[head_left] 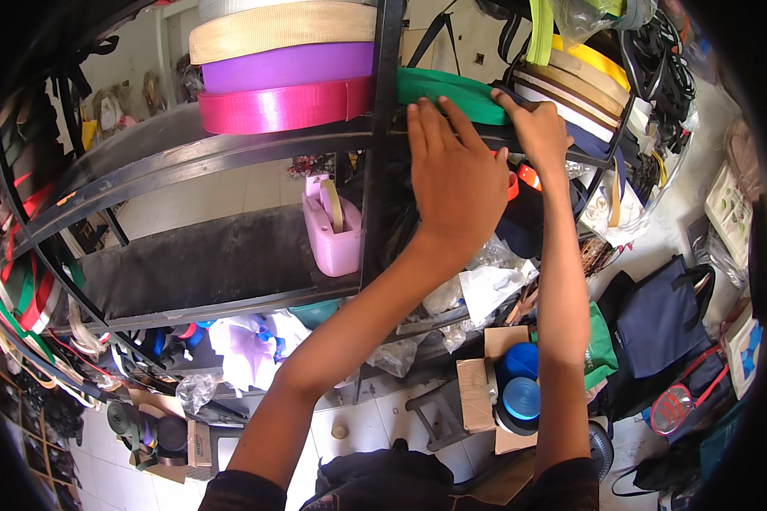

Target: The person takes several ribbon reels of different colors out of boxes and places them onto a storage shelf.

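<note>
A roll of green webbing (439, 88) lies flat on the upper black shelf, right of the upright post. My left hand (458, 175) is open, its stretched fingertips resting against the roll's front edge. At the roll's right end my right hand (539, 132) has its fingers bent round the edge; part of its grip is hidden. Just behind the right hand sits a stack of webbing rolls (581, 89) in white, brown, tan and yellow, with dark blue webbing low by the fingers. Orange-red rolls (528, 177) show below my hands.
Left of the post, pink (281, 106), purple and beige webbing rolls are stacked. A lilac tape dispenser (332, 234) stands on the lower shelf (187, 264). Below are a cardboard box (475, 396) with blue rolls, plastic bags and a stool (435, 413). Dark bags (665, 319) lie at right.
</note>
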`<state>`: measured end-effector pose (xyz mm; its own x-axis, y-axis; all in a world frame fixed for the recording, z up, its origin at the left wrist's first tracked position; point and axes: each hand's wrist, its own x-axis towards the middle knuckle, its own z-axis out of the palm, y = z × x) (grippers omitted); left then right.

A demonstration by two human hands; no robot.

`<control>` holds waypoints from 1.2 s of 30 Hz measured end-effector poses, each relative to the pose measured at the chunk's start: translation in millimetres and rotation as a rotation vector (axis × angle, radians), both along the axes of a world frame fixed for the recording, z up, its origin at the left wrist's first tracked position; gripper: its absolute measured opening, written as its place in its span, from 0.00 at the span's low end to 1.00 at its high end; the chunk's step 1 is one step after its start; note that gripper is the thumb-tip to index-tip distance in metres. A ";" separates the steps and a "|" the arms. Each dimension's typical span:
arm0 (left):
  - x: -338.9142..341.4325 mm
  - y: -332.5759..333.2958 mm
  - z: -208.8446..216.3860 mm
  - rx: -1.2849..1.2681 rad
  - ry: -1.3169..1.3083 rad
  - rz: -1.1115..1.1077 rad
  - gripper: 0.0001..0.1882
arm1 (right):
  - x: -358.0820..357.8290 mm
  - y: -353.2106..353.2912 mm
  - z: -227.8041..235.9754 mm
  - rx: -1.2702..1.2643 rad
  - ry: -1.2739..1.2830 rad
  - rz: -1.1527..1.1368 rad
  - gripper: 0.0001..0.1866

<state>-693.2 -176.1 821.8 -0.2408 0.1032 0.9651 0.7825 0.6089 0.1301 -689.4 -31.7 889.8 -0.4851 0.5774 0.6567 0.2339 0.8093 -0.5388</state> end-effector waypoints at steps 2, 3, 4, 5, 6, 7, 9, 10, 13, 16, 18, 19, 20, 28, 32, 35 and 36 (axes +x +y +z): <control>0.9 -10.0 1.9 0.027 -0.027 0.018 0.39 | 2.3 -12.3 -4.0 0.076 0.001 -0.021 0.36; 4.4 -13.4 2.0 0.009 -0.038 0.016 0.39 | 3.4 -10.2 -6.7 0.098 0.016 -0.035 0.35; 6.8 -15.4 1.7 -0.010 -0.050 0.015 0.40 | 5.1 -7.1 -8.0 0.096 0.016 -0.030 0.35; 8.1 -15.9 1.2 -0.013 -0.050 0.022 0.40 | 6.6 -3.8 -8.9 0.073 0.015 -0.002 0.35; 10.2 -15.5 1.4 -0.018 -0.060 0.001 0.40 | 8.6 -2.7 -9.1 0.055 0.015 0.022 0.34; 11.1 -15.1 1.4 -0.023 -0.070 -0.018 0.40 | 8.4 -4.8 -11.6 0.108 0.080 -0.016 0.33; 12.0 -11.3 0.6 -0.024 -0.067 0.010 0.40 | 0.9 24.0 -1.7 0.060 0.123 0.063 0.33; 12.2 -5.5 -0.7 -0.025 -0.068 0.028 0.40 | -3.6 42.7 7.0 0.013 0.162 0.132 0.34; 11.8 1.0 -3.5 -0.008 -0.083 0.028 0.39 | -53.9 79.6 15.0 0.035 0.136 0.249 0.34; 7.7 -6.3 -4.6 -0.046 -0.079 0.046 0.40 | -68.0 64.6 17.0 -0.115 -0.020 0.379 0.38; 6.2 -11.3 -6.6 -0.061 -0.066 0.066 0.40 | -48.3 41.6 10.9 0.042 0.079 0.333 0.39; 6.9 -10.2 -7.3 -0.057 -0.072 0.078 0.40 | -38.6 33.4 11.6 0.007 0.058 0.241 0.38; 7.8 -7.9 -7.0 -0.063 -0.062 0.079 0.40 | -33.1 31.0 11.1 -0.030 0.037 0.151 0.37; 11.1 -7.7 -1.2 -0.025 -0.076 0.030 0.40 | -41.7 57.2 17.7 -0.053 0.025 0.157 0.35; 14.0 8.4 -2.0 -0.029 -0.006 0.016 0.42 | -77.0 102.4 22.7 -0.135 0.060 0.504 0.43; 7.6 4.9 -2.1 -0.046 -0.004 0.099 0.43 | -56.9 69.9 18.0 -0.037 -0.067 0.506 0.44; 7.5 6.6 -0.3 -0.044 -0.006 0.104 0.43 | -55.7 70.6 15.2 -0.032 -0.067 0.511 0.44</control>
<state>-685.6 -169.5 821.5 -0.2583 0.1200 0.9586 0.7143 0.6918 0.1059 -745.1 38.9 905.1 -0.7511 0.2749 0.6002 -0.1523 0.8125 -0.5627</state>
